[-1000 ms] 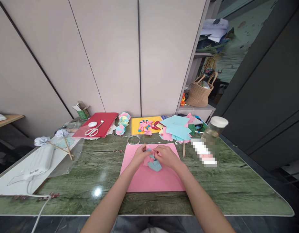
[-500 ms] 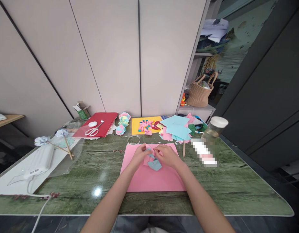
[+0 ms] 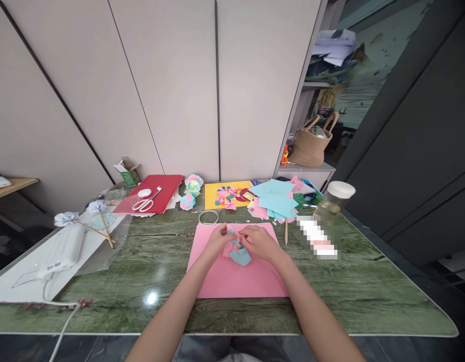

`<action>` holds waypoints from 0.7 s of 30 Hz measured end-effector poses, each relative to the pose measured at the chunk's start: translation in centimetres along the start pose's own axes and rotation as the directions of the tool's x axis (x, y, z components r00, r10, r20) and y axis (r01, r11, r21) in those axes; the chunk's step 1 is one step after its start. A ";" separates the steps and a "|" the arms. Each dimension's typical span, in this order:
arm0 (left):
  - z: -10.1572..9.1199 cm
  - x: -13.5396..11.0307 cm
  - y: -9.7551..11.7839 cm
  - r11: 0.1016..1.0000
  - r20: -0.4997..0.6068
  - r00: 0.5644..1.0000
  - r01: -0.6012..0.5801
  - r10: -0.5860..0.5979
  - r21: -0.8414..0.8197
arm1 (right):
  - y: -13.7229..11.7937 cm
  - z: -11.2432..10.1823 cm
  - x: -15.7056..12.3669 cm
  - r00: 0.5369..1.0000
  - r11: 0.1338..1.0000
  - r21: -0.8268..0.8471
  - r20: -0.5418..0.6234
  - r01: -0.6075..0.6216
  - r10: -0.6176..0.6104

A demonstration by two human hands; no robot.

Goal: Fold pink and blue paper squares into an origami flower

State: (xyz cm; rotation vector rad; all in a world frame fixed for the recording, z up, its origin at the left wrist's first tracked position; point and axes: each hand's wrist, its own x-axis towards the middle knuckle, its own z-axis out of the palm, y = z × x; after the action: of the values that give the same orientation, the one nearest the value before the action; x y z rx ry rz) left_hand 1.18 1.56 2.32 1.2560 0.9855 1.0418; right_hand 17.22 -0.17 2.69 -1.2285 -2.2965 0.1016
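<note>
Both hands meet over a pink sheet (image 3: 240, 281) lying on the table. Between them is a folded paper piece (image 3: 240, 255) in pink and light blue. My left hand (image 3: 219, 239) is closed on its left upper part, fingers bent inward. My right hand (image 3: 259, 240) pinches it from the right, fingertips pressed close to the left ones. The blue flap points toward me, below the fingers. Part of the folded piece is hidden behind the fingers. A metal ring (image 3: 208, 217) lies just beyond the sheet's upper left edge.
Behind lie a yellow sheet (image 3: 212, 196) with small coloured pieces, folded paper balls (image 3: 192, 188) and light blue paper (image 3: 278, 201). Scissors (image 3: 144, 204) rest on a red folder (image 3: 164, 191). To the right stand a wooden stick (image 3: 286, 234) and a lidded jar (image 3: 336, 193). A power strip (image 3: 62, 251) lies left.
</note>
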 end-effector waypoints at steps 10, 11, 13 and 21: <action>0.0 0.2 -0.2 1.000 0.007 1.000 -0.014 0.014 0.000 | 0.0 0.0 0.0 1.000 0.999 -0.037 -0.002 0.014 -0.014; 0.0 0.2 -0.3 1.000 0.008 1.000 -0.015 0.015 0.000 | 0.0 0.0 0.0 1.000 0.999 -0.040 -0.001 0.016 -0.016; 0.0 0.2 -0.3 1.000 0.010 1.000 -0.015 0.015 0.000 | 0.0 0.0 0.0 1.000 0.999 -0.047 0.001 0.020 -0.020; 0.0 0.2 -0.3 1.000 0.006 1.000 -0.016 0.016 -0.001 | 0.2 0.3 -0.1 1.000 0.996 -0.091 -0.011 0.006 -0.007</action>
State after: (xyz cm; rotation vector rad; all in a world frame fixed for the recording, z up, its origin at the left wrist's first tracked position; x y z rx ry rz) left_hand 1.29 1.75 1.97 1.2671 0.9715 1.0508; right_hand 17.24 -0.08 2.29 -1.2629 -2.3182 -0.0121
